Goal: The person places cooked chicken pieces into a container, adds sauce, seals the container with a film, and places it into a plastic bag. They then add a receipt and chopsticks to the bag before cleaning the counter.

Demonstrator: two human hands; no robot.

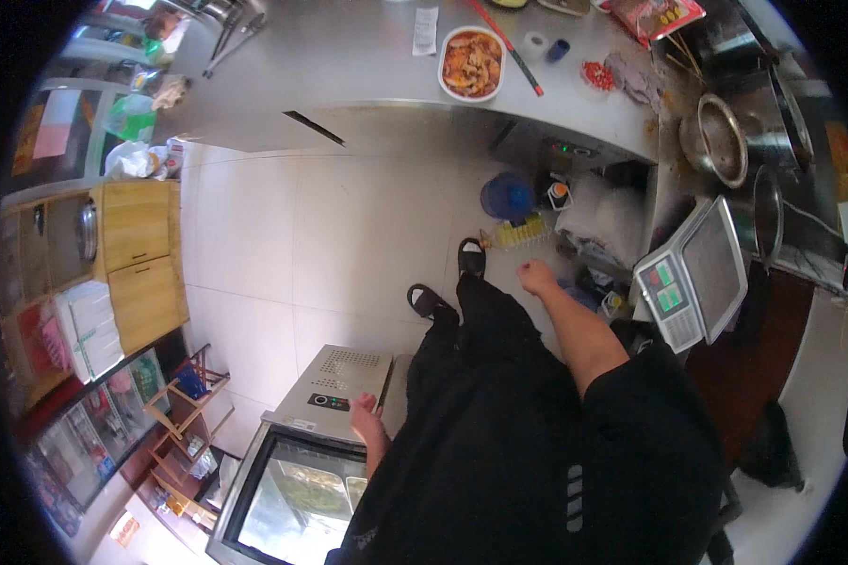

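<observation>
My left hand [367, 418] is beside the control panel [328, 402] of a steel glass-topped refrigerated cabinet [353, 359]. Nothing shows in its loosely spread fingers; whether it touches the cabinet is unclear. My right hand [537, 277] hangs above the floor with curled fingers, apparently holding nothing. Closest to it are a pack of bottles with yellow liquid [521, 232] and a blue water jug [507, 196]. Ahead, a white tub of food in red sauce [472, 63] sits near the edge of a steel counter [339, 63]. A paper slip [425, 32] lies beside it.
A digital scale [678, 289] and a metal bowl [714, 141] stand at right. Plastic bags [597, 215] crowd the space under the counter. At left are a wooden cabinet [138, 226] and a wooden stool [177, 406]. Tiled floor [254, 233] stretches between.
</observation>
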